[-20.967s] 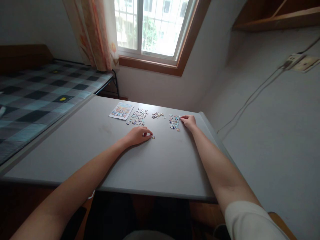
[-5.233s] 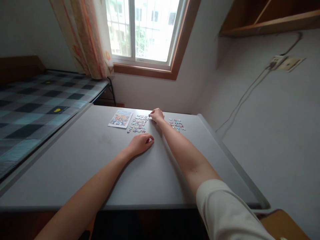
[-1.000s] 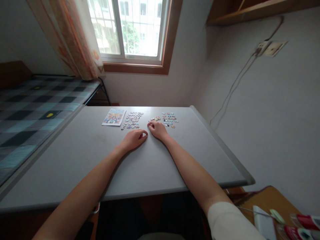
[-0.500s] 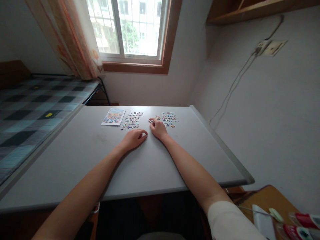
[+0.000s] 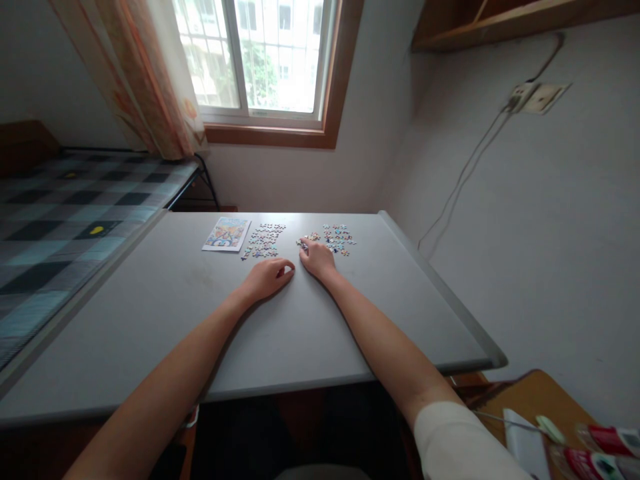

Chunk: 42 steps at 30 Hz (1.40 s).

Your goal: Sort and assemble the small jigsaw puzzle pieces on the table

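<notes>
On the grey-white table (image 5: 200, 333), several small puzzle pieces (image 5: 265, 239) lie in rows left of centre. More puzzle pieces (image 5: 340, 239) are grouped to the right, and a few small ones lie at the fingertips of my right hand (image 5: 317, 258). That hand rests on the table with bent fingers; whether a piece is between them is too small to tell. My left hand (image 5: 269, 278) lies just below the left group, thumb and forefinger curved towards each other, with nothing visible held. A colourful picture sheet (image 5: 227, 235) lies flat at the left of the pieces.
A bed with a checked cover (image 5: 90, 207) stands at the left, beside a curtain (image 5: 150, 80) and window. On the right are a wall with a hanging cable (image 5: 457, 183) and a small wooden surface (image 5: 540, 393) with a white object and red-labelled bottles (image 5: 590, 460).
My right hand has shifted very slightly, its fingers drawn a little lower over the pieces. My left hand has stayed in place.
</notes>
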Tool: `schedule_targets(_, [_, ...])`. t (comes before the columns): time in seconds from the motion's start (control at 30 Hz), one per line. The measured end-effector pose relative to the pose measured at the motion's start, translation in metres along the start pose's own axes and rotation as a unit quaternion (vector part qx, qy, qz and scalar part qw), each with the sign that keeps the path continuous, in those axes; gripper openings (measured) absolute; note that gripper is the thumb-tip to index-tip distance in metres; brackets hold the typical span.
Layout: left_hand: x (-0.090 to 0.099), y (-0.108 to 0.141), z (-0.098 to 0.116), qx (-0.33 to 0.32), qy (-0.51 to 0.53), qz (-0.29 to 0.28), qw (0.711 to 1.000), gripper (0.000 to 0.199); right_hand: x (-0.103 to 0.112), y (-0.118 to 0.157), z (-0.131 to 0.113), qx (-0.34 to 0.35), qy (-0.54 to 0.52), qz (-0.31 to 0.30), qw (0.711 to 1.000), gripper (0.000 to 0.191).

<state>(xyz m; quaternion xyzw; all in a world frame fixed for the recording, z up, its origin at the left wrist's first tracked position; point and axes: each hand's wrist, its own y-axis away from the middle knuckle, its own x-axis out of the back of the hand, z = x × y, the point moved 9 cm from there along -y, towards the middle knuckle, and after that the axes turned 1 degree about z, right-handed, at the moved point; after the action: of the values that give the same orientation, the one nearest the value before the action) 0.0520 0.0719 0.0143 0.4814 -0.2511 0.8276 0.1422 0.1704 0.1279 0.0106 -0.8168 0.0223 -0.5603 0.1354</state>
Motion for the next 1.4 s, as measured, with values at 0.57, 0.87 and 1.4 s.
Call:
schedule_targets(0.57, [0.0, 0.0, -0.001, 0.002, -0.001, 0.0, 1.0, 0.028, -0.002, 0.003, -0.017, 0.081, -0.022, -0.014, 0.996, 0.028])
schedule_targets(0.87, [0.0, 0.0, 0.0, 0.002, -0.001, -0.002, 1.0, 0.029, -0.004, 0.004, -0.02, 0.097, -0.045, -0.017, 0.994, 0.028])
schedule_targets(1.4, [0.0, 0.0, -0.002, 0.0, -0.001, 0.003, 1.0, 0.027, -0.01, -0.003, -0.012, 0.081, -0.135, -0.028, 0.987, 0.017])
